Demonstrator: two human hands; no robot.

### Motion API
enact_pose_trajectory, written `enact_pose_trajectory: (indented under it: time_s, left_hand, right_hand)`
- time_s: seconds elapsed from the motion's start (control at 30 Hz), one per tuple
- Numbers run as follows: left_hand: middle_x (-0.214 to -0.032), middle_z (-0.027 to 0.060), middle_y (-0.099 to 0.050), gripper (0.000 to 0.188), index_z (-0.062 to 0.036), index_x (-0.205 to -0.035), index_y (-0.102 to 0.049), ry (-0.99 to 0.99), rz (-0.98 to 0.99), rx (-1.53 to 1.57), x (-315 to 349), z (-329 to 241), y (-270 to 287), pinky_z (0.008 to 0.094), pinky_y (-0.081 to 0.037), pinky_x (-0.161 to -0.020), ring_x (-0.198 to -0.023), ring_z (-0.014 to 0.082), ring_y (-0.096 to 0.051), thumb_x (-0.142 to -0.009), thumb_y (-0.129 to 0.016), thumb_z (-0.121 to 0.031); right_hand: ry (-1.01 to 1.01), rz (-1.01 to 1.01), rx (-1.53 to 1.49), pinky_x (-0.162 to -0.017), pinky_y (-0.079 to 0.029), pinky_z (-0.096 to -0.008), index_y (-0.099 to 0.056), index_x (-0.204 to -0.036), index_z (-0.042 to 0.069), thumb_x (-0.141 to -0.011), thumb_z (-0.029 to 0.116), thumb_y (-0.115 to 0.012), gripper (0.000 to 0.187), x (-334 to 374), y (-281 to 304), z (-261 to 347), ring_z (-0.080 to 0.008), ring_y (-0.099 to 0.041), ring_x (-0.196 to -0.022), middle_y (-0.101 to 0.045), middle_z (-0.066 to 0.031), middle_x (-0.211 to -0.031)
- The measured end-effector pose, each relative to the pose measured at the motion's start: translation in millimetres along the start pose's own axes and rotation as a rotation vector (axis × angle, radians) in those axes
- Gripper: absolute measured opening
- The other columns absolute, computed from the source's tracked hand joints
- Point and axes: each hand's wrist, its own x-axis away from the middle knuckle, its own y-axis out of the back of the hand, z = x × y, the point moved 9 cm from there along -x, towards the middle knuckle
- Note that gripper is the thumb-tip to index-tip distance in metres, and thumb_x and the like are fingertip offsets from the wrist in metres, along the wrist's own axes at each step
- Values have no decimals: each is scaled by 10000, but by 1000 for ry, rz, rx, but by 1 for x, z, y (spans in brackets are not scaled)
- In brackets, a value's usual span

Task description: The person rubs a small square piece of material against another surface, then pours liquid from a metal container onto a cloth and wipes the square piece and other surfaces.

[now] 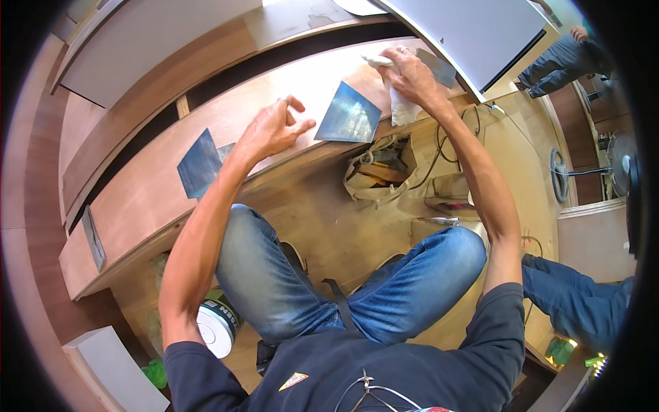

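Observation:
My right hand [412, 79] is closed round a white cloth [403, 108], which hangs down over the near edge of a long wooden board [147, 185]. My left hand [271, 130] hovers over the same board with thumb and forefinger apart; I see nothing held in it. Between my hands lies a shiny blue-grey square plate [348, 113], its near corner at the board's edge. Left of my left wrist sits a similar plate [199, 163], partly hidden by my forearm. A grey plate [436, 67] lies just beyond my right hand.
A narrow grey strip [93, 237] rests at the board's left end. Below the board, a cloth bag [360, 184] holds tools, with a cable beside it. A white-lidded bucket [216, 329] stands left of my knee. Other people's legs [576, 292] and a fan [620, 175] are at right.

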Motion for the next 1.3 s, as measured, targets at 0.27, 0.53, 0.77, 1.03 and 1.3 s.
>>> enact_pose_trajectory:
  time_s: [0.27,0.53,0.77,1.03,1.3]
  left_hand:
    - [-1279,109,-594,370,-50,-1232,-633,-635,-39,-631,16,-49,-59,408,-522,-970,-1179,293,-588,-888,-687,-177]
    - [-1391,181,-519,584,-4,-1374,-533,-674,-41,-834,25,-42,-73,402,-428,-1111,-1363,319,-465,-838,-715,-153]
    - [-1390,195,-509,625,25,-1382,-515,-640,-12,-790,25,-42,-75,409,-435,-1095,-1348,328,-476,-824,-721,-167]
    - [-1362,183,-521,676,22,-1389,-507,-636,-45,-800,19,-40,-75,428,-438,-1076,-1328,325,-489,-795,-740,-202]
    - [-1356,183,-518,651,14,-1374,-519,-726,-49,-740,19,-41,-71,428,-447,-1050,-1319,332,-495,-795,-728,-201]
  right_hand:
    - [130,214,-37,-865,-547,-477,-656,-1103,85,-941,288,-634,261,42,-53,64,-373,-643,-1023,-654,-156,-1107]
    - [94,19,47,-723,-594,-455,-677,-1058,64,-922,239,-661,222,17,-53,50,-374,-676,-925,-680,-192,-1001]
    - [115,138,-71,-758,-540,-503,-641,-1035,27,-929,281,-661,276,33,-61,87,-417,-647,-950,-656,-215,-1031]
    - [100,146,-85,-787,-564,-481,-695,-1070,76,-936,299,-648,264,36,-62,88,-405,-682,-900,-681,-196,-1042]
    - [-65,192,98,-733,-566,-431,-690,-1104,81,-969,368,-621,324,14,-9,6,-296,-702,-797,-693,-174,-884]
